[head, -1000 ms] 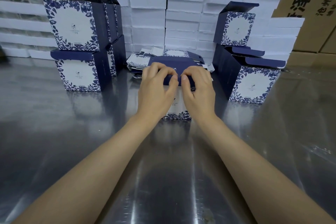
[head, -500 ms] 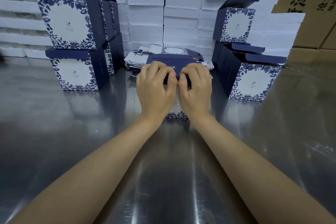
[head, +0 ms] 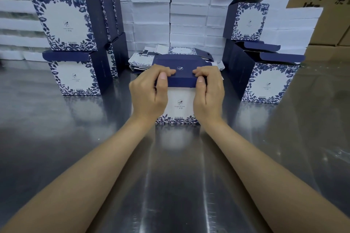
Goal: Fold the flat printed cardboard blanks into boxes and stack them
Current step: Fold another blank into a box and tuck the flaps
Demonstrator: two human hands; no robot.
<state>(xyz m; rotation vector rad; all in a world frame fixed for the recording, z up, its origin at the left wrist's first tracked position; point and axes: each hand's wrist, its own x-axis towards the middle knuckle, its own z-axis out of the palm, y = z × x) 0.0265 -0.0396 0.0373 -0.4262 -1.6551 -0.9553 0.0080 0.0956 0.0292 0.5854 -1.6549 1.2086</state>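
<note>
Thumbs and curled fingers of left hand (head: 149,92) and right hand (head: 209,92) pinch the navy lid flap (head: 181,81) of a printed box (head: 180,108) midway along the steel counter (head: 170,176), apart from the left stack (head: 66,24) and right stack (head: 269,83), flat blanks (head: 181,51) just behind, foam blocks (head: 189,15) lining the far edge.

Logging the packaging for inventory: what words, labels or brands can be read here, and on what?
"泽": large black character on the brown carton, upper right; its neighbours are cut off.
Print under the logo on the box being folded: too blurred to read.
Same print on the stacked boxes: too small.
</note>
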